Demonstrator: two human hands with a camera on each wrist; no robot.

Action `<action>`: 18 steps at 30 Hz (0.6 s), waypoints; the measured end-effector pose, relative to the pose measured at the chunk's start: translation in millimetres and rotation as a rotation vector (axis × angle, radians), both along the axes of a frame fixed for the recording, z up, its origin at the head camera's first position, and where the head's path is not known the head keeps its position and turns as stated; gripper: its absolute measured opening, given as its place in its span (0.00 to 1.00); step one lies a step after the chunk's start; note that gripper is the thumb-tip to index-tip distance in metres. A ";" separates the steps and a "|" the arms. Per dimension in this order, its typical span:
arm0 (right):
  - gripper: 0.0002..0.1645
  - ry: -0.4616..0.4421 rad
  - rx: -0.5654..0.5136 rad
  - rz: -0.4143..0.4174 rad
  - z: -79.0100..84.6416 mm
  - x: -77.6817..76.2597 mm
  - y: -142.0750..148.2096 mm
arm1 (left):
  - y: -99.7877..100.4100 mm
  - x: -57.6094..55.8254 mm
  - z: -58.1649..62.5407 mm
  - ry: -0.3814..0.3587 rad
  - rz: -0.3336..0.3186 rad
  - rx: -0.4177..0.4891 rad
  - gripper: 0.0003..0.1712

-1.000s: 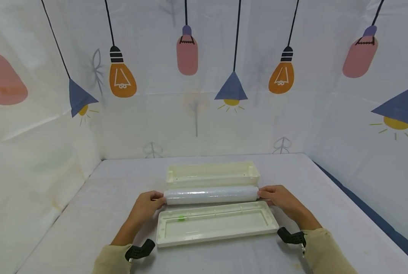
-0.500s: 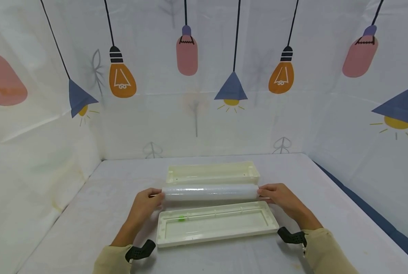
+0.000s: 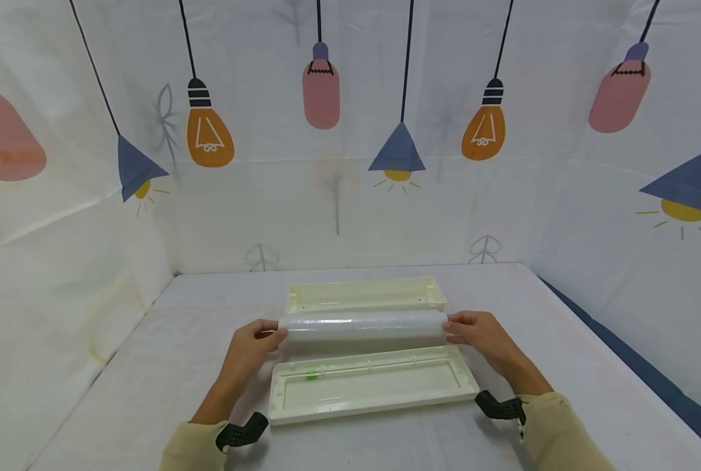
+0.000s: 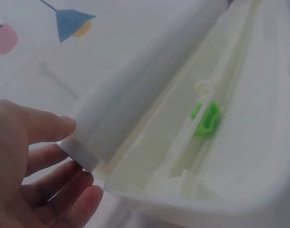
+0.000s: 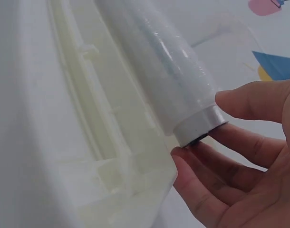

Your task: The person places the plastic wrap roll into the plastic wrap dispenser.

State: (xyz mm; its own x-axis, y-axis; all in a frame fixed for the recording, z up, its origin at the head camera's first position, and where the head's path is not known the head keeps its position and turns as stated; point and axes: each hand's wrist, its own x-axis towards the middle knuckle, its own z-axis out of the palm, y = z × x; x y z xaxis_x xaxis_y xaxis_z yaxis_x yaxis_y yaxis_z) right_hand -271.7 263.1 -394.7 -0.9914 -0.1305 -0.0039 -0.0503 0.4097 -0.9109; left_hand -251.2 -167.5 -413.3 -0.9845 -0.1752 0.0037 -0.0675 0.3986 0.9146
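A roll of cling film (image 3: 362, 325) spans the space between my two hands in the head view. My left hand (image 3: 249, 350) pinches its left end, and my right hand (image 3: 486, 337) pinches the right end. In both wrist views a thumb lies on the outside of the tube, with fingers at the end rim. Behind the roll stands an open cream plastic box (image 3: 365, 289), its front partly hidden by the roll. Nearer lies the long cream lid (image 3: 374, 389), hollow side up, with a rail and a small green slider (image 4: 207, 118) along it.
A white cloth covers the table (image 3: 209, 307). White sheets printed with lamps and bulbs hang at the back and on both sides. Black wrist cameras (image 3: 241, 432) sit at both cuffs, close to the lid's front corners.
Both hands have raised the roll slightly and moved it back toward the box, so it now covers more of the box's front. The box and lid have stayed put.
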 end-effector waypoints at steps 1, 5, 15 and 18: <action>0.26 0.001 -0.004 -0.012 0.3 -0.1 -0.3 | 0.4 0.2 0.1 0.006 -0.002 -0.001 0.20; 0.25 0.006 -0.014 -0.044 1.6 -0.1 -1.2 | 1.2 0.7 0.0 0.030 -0.014 0.011 0.20; 0.23 0.038 -0.042 -0.080 2.7 -0.1 -1.7 | 0.0 3.2 3.9 0.080 -0.062 0.062 0.22; 0.22 0.043 -0.072 -0.088 3.4 -0.9 -0.9 | 0.6 2.1 2.4 0.088 -0.077 0.088 0.24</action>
State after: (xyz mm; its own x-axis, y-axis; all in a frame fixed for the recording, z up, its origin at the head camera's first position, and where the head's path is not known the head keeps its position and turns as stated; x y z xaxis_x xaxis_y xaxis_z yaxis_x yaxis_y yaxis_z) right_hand -272.6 262.2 -391.3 -0.9981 -0.0415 0.0453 -0.0570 0.3482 -0.9357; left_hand -249.0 -166.9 -410.8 -0.9916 -0.1025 0.0790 0.0427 0.3171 0.9474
